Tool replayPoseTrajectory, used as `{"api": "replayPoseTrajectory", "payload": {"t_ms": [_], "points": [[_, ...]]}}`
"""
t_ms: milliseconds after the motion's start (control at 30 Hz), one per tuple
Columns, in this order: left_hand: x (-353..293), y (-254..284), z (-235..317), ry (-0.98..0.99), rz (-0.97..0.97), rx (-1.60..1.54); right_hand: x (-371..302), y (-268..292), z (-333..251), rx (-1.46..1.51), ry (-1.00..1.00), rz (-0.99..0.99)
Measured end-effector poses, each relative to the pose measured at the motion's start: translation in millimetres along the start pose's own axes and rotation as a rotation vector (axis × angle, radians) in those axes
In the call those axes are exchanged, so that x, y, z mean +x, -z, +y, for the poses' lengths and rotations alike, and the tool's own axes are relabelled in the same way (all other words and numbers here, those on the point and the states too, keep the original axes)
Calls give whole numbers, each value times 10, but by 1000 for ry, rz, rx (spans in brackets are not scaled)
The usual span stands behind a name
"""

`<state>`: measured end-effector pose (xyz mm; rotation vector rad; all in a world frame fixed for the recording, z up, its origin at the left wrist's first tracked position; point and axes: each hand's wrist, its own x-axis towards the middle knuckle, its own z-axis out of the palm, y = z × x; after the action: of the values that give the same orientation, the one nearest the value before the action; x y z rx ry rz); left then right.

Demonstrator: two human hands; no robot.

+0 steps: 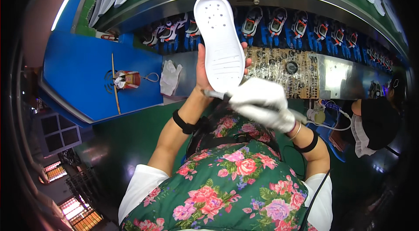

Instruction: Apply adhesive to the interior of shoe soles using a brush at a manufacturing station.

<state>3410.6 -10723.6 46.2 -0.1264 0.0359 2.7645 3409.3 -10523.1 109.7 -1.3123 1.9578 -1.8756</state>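
A white, foot-shaped, foam-like sole (222,50) is held by the curled bare left hand (201,73), a slim grey-tipped tool (214,94) by the closed white-gloved right hand (260,102), and work seems unfinished.

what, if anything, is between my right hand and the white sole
Nothing visible blocks it: the gloved right hand, gripping a blurred tool, is by the lower end of the white sole. The left hand holds the sole from behind.

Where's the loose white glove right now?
In the head view, the loose glove lies left of centre on the grey counter, just right of the blue table and left of the bare left hand holding the sole.
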Motion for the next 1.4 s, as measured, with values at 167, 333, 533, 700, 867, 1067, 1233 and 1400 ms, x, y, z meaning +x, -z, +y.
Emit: {"api": "replayPoseTrajectory", "payload": {"t_ms": [167,333,533,700,867,1067,1233,1400], "points": [[50,10,145,35,-163,163,11,-33,56,-234,164,-14],[12,8,250,178,-205,148,-14,-44,13,90,-130,71],[102,-111,375,263,-243,177,-23,-23,21,-444,353,-168],[151,-118,406,249,-287,221,-72,-80,-57,9,72,-34],[143,-65,420,205,-127,329,-38,-70,-33,-81,-53,-29],[-56,-19,140,69,68,121,245,264,195,-146,-158,200],[-195,87,161,120,22,247,505,381,67,-478,87,257],[-72,-378,828,-104,-411,557,275,456,-134,426,-397,580]]}}
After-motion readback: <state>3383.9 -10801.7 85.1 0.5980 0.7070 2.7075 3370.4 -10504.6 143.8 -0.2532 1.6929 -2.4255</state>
